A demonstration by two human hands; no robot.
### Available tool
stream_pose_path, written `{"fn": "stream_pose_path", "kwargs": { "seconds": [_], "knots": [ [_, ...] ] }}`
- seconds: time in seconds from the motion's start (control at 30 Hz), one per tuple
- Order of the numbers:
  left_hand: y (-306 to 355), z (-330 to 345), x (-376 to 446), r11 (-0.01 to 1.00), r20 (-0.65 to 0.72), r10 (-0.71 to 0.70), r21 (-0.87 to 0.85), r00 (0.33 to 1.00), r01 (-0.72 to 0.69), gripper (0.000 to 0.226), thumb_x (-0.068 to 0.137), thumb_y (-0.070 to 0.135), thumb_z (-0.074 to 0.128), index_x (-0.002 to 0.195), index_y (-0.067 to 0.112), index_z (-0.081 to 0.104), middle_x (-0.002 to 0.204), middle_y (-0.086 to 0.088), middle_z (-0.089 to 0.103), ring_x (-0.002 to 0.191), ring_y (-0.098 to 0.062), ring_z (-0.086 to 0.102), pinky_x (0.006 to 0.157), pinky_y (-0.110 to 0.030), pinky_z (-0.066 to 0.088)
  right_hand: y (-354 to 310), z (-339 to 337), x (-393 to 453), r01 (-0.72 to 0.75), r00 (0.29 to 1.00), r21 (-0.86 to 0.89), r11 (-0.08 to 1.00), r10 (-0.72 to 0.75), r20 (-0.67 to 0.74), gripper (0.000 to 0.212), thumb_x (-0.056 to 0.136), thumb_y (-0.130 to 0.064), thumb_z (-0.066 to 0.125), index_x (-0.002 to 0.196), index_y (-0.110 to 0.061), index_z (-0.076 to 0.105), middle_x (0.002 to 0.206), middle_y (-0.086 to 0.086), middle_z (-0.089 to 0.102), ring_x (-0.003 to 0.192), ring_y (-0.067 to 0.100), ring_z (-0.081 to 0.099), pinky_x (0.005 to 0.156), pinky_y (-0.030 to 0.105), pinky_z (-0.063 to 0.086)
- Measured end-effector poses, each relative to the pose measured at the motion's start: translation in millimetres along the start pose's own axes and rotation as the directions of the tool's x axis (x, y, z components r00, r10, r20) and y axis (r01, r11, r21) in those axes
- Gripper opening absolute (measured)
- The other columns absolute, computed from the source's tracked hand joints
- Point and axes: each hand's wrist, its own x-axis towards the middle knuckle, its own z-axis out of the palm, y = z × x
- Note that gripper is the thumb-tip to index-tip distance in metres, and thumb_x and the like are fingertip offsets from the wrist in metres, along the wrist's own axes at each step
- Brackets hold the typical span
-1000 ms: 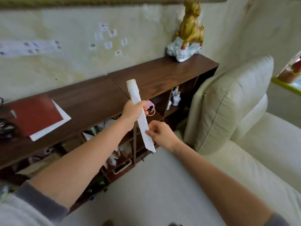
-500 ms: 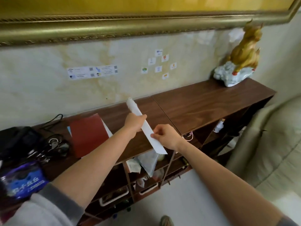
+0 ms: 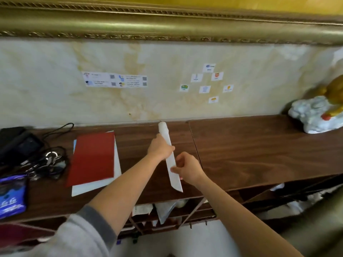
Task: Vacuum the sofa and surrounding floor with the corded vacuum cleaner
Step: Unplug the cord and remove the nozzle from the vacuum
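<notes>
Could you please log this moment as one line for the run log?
left hand: grips white crevice nozzle | right hand: pinches its lower part | over wooden shelf top

Marbled cream wall (image 3: 55, 101) with small stickers (image 3: 209, 82), a gilt picture frame (image 3: 167, 25) above, dark wooden shelf unit (image 3: 250, 149) running below, pale floor (image 3: 185, 242) underneath.
</notes>
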Motion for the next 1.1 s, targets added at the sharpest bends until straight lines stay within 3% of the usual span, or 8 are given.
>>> {"fn": "stream_pose_path", "kwargs": {
  "seconds": [0.17, 0.4, 0.47, 0.53, 0.63, 0.8, 0.97, 1.1],
  "knots": [
    [-11, 4, 7, 0.992, -0.004, -0.029, 0.121, 1.000, 0.029, 0.065, 0.081, 0.041, 0.073, 0.131, 0.011, 0.045, 0.124, -0.010, 0.056, 0.102, -0.026, 0.062, 0.079, -0.037, 0.057, 8, 7, 11, 0.019, 0.994, -0.096, 0.995, -0.009, 0.105, 0.026, 0.083, -0.023, 0.074, 0.097, -0.019, 0.053, 0.085, -0.004, 0.062, 0.078, 0.015, 0.063, 0.070, 0.032, 0.057],
    [-12, 8, 8, 0.976, -0.001, 0.004, 0.218, 1.000, -0.004, 0.069, 0.085, 0.042, 0.068, 0.138, 0.011, 0.037, 0.130, -0.010, 0.051, 0.112, -0.027, 0.057, 0.080, -0.036, 0.050, 10, 7, 10, 0.066, 0.993, -0.148, 0.987, -0.051, 0.107, 0.024, 0.086, -0.026, 0.071, 0.101, -0.018, 0.055, 0.086, -0.004, 0.060, 0.074, 0.013, 0.060, 0.062, 0.025, 0.049],
    [-8, 4, 5, 0.954, -0.070, 0.085, 0.292, 0.994, -0.061, 0.065, 0.089, 0.039, 0.064, 0.140, 0.011, 0.035, 0.133, -0.011, 0.046, 0.117, -0.029, 0.053, 0.084, -0.038, 0.049, 11, 5, 6, 0.081, 0.993, -0.143, 0.986, -0.068, 0.093, 0.019, 0.088, -0.026, 0.068, 0.101, -0.019, 0.056, 0.085, -0.006, 0.060, 0.074, 0.011, 0.059, 0.063, 0.024, 0.049],
    [0, 0, -1, 0.899, -0.108, 0.266, 0.386, 0.958, -0.206, 0.055, 0.094, 0.035, 0.058, 0.139, 0.011, 0.037, 0.133, -0.010, 0.046, 0.119, -0.028, 0.050, 0.083, -0.037, 0.049, 17, 2, -3, 0.070, 0.998, -0.135, 0.988, -0.068, 0.017, 0.017, 0.089, -0.026, 0.065, 0.103, -0.018, 0.059, 0.085, -0.007, 0.061, 0.075, 0.011, 0.058, 0.066, 0.024, 0.047],
    [16, 1, -14, 0.804, -0.011, 0.483, 0.401, 0.875, -0.439, 0.045, 0.096, 0.032, 0.053, 0.136, 0.014, 0.044, 0.120, -0.004, 0.059, 0.109, -0.023, 0.057, 0.078, -0.036, 0.050, 31, -8, -23, -0.002, 0.993, -0.086, 0.996, -0.008, -0.122, 0.013, 0.091, -0.024, 0.062, 0.103, -0.018, 0.061, 0.085, -0.006, 0.062, 0.078, 0.011, 0.058, 0.068, 0.026, 0.049],
    [36, 33, -63, 0.645, 0.283, 0.634, 0.319, 0.719, -0.694, 0.039, 0.095, 0.032, 0.054, 0.132, 0.018, 0.050, 0.112, 0.000, 0.065, 0.105, -0.021, 0.060, 0.082, -0.038, 0.052, 78, -7, -93, -0.222, 0.918, 0.084, 0.971, 0.237, -0.318, 0.006, 0.090, -0.020, 0.059, 0.093, -0.017, 0.062, 0.080, -0.001, 0.065, 0.076, 0.018, 0.063, 0.072, 0.038, 0.054],
    [19, 107, -141, 0.390, 0.706, 0.552, 0.252, 0.444, -0.886, 0.036, 0.095, 0.033, 0.054, 0.126, 0.015, 0.052, 0.111, -0.004, 0.065, 0.104, -0.026, 0.060, 0.086, -0.037, 0.050, 141, 59, -230, -0.541, 0.712, 0.342, 0.768, 0.635, -0.299, 0.010, 0.087, -0.016, 0.055, 0.083, -0.011, 0.063, 0.083, 0.011, 0.069, 0.077, 0.031, 0.066, 0.071, 0.041, 0.057],
    [-11, 170, -240, 0.108, 0.897, 0.387, 0.186, 0.214, -0.977, 0.040, 0.094, 0.034, 0.052, 0.129, 0.015, 0.050, 0.130, -0.007, 0.055, 0.117, -0.029, 0.054, 0.093, -0.036, 0.046, 172, 129, -369, -0.680, 0.441, 0.538, 0.499, 0.864, -0.244, 0.013, 0.088, -0.014, 0.056, 0.076, -0.017, 0.058, 0.087, 0.014, 0.069, 0.082, 0.031, 0.067, 0.076, 0.040, 0.057]
  ]
}}
